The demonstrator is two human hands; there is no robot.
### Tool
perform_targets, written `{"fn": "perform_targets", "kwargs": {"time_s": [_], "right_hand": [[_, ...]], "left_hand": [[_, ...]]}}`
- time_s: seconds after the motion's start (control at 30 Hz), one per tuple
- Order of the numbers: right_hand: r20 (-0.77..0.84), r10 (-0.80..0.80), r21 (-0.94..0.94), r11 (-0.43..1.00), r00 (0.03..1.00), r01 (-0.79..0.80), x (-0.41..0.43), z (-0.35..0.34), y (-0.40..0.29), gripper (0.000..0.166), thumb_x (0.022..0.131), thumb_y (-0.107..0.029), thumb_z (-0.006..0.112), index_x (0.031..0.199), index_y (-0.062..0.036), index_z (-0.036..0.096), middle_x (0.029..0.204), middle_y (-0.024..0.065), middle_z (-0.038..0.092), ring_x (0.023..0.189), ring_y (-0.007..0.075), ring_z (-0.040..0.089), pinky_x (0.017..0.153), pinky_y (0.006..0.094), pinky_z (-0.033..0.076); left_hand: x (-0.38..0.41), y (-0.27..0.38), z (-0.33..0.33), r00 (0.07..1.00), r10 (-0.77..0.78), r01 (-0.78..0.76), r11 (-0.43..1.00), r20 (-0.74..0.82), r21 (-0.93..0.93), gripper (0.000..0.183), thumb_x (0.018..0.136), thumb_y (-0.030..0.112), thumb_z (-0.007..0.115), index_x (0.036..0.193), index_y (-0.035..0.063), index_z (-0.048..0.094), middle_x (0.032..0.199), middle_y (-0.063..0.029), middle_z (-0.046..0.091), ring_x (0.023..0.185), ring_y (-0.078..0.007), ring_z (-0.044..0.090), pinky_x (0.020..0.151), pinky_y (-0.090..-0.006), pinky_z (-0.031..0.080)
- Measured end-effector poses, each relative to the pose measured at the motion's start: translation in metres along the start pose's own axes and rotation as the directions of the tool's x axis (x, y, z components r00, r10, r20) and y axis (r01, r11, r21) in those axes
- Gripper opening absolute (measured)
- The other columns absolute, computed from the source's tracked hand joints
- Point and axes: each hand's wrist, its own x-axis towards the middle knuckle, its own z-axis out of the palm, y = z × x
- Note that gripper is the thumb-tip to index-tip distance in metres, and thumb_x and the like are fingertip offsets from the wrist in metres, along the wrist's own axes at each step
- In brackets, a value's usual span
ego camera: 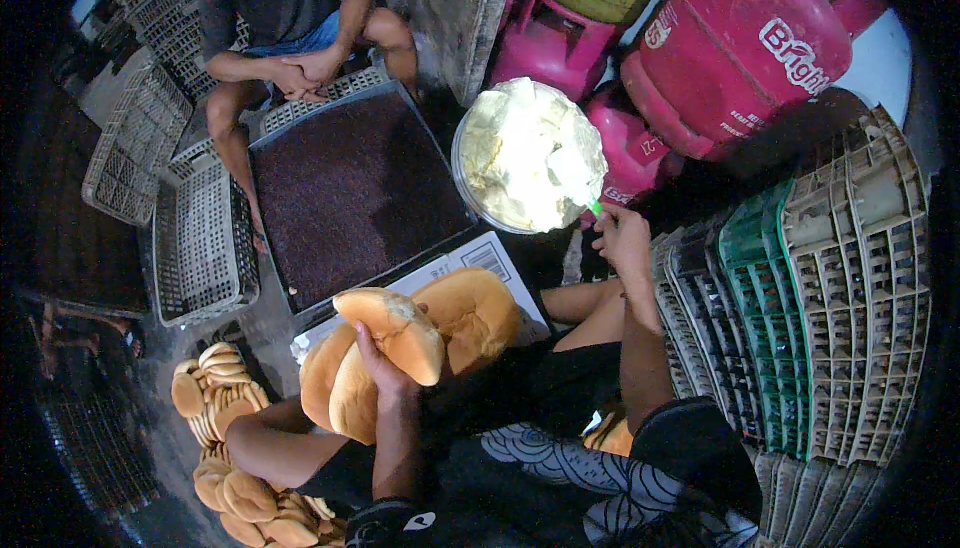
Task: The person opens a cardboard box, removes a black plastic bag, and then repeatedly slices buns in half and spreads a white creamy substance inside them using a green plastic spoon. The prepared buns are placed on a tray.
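My left hand [384, 369] grips an oval bread roll [401, 330], held up over my lap. Below it lie more large rolls: two at the left [351, 398] and a broad one [480, 315] at the right, partly on a white printed carton [517, 266]. My right hand [624, 239] pinches a green handle [597, 209] at the rim of a round tub, its other end hidden in the pale cream. That cream [536, 154] is heaped above the tub's clear wall [480, 206]. To the left of the tub, a wide tray holds dark brown granules [337, 195].
Another person [300, 30] sits across the tray with hands clasped. Pink gas cylinders [735, 52] stand behind the tub. Stacked plastic crates [840, 300] rise close at my right. Another crate [206, 240] and piled buns [240, 488] are at the left.
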Motion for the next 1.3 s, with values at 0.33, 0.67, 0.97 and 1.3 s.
{"fn": "perform_targets", "kwargs": {"time_s": [0.33,0.67,0.97,1.3], "right_hand": [[0.017,0.184,0.158,0.970,0.983,-0.184,0.012,0.041,-0.003,0.023,0.077,-0.008,0.048,0.093,0.0042,0.059,0.059,0.0186,0.058,0.049,0.0237,0.061,0.050,0.0347,0.048],[0.157,0.347,0.791,0.517,0.925,-0.328,0.024,0.107,0.027,0.026,0.087,-0.009,0.047,0.111,-0.0011,0.053,0.075,0.0062,0.057,0.050,0.0122,0.054,0.042,0.0232,0.042],[0.362,-0.033,0.850,0.421,0.931,-0.316,-0.047,0.066,-0.058,0.026,0.086,-0.009,0.049,0.110,0.0014,0.046,0.082,0.0100,0.058,0.059,0.0185,0.060,0.045,0.0251,0.047],[0.345,-0.484,0.764,0.643,0.804,0.059,-0.141,0.028,-0.206,0.020,0.086,-0.010,0.049,0.102,0.0011,0.053,0.076,0.0062,0.061,0.049,0.0072,0.050,0.044,0.0215,0.041]], "left_hand": [[-0.025,0.009,0.025,0.982,0.168,-0.160,0.983,0.086,-0.094,0.069,0.079,0.059,0.039,0.125,0.0084,0.034,0.121,-0.0169,0.043,0.111,-0.0348,0.042,0.090,-0.0489,0.039],[-0.024,0.015,0.002,0.979,0.147,-0.125,0.980,0.141,-0.155,0.079,0.071,0.066,0.046,0.126,0.0101,0.034,0.122,-0.0143,0.043,0.112,-0.0323,0.042,0.095,-0.0506,0.033],[0.030,0.042,-0.072,0.944,0.248,-0.166,0.927,0.216,-0.336,0.081,0.068,0.067,0.049,0.127,0.0143,0.032,0.124,-0.0108,0.040,0.111,-0.0317,0.042,0.091,-0.0488,0.039],[-0.004,0.094,0.002,0.878,0.390,-0.302,0.901,0.276,-0.311,0.069,0.078,0.055,0.041,0.128,0.0082,0.032,0.126,-0.0192,0.038,0.108,-0.0361,0.045,0.092,-0.0481,0.037]]}}
